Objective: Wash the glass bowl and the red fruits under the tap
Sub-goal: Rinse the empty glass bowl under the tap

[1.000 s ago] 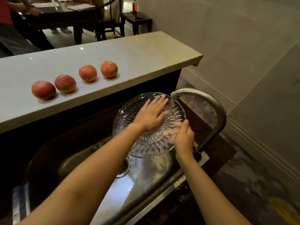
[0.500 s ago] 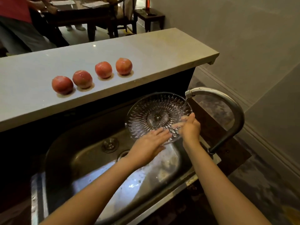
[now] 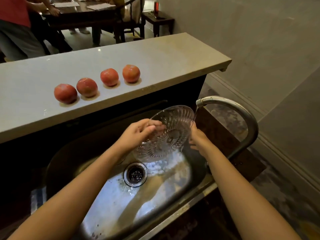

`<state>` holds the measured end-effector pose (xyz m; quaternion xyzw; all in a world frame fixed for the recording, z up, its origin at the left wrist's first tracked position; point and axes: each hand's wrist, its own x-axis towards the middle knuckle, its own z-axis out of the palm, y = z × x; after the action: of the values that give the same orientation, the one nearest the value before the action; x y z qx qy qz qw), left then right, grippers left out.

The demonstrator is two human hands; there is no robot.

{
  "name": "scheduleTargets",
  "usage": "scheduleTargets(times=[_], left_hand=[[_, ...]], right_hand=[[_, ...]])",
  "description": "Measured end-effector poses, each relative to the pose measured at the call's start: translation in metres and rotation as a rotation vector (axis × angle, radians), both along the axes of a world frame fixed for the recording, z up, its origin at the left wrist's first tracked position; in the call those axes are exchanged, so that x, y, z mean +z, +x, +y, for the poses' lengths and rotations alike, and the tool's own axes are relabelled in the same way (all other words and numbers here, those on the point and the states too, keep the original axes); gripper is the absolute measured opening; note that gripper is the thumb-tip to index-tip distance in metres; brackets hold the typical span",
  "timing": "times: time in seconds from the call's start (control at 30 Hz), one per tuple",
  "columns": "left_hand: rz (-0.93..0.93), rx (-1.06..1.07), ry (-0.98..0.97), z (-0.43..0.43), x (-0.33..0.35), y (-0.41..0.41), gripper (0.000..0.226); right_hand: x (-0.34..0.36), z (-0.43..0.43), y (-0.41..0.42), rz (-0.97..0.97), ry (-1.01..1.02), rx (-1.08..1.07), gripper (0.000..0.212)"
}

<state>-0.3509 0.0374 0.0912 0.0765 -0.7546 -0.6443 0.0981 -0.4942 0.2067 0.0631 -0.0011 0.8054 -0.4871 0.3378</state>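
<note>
Glass bowl tilted; left fingers over rim, right fingers gripping opposite edge.

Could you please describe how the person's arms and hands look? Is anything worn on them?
Both arms are bare as far as the picture shows: there is no sleeve on the left forearm or the right forearm. The left hand and the right hand have no gloves. No watch, bracelet or ring is visible, though some fingers are partly hidden.

Left hand and right hand grip the tilted glass bowl over the sink, tap running on its rim; four red fruits line the counter.
</note>
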Motion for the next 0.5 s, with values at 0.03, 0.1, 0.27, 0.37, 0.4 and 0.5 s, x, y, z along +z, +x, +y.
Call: scheduleTargets(times=[0.03,0.1,0.27,0.37,0.4,0.5], left_hand=[[-0.012,0.021,0.154,-0.001,-0.002,0.0,0.022],[-0.023,0.054,0.359,-0.003,-0.009,-0.002,0.023],[-0.071,0.228,0.784,-0.018,-0.029,-0.011,0.019],[-0.184,0.499,0.675,-0.024,-0.041,-0.027,0.013],[-0.218,0.584,0.571,-0.025,-0.046,-0.034,0.011],[-0.379,0.634,-0.015,-0.015,-0.054,-0.055,0.031]], right_hand=[[-0.001,-0.001,-0.002,0.018,-0.01,0.013,0.065],[-0.004,0.0,-0.004,0.041,-0.063,0.002,0.064],[-0.009,0.014,-0.003,0.184,0.068,0.009,0.062],[-0.003,0.02,-0.006,0.301,0.011,-0.069,0.051],[0.0,0.021,-0.006,0.262,-0.098,-0.09,0.047],[0.011,0.019,-0.003,0.067,-0.411,-0.217,0.034]])
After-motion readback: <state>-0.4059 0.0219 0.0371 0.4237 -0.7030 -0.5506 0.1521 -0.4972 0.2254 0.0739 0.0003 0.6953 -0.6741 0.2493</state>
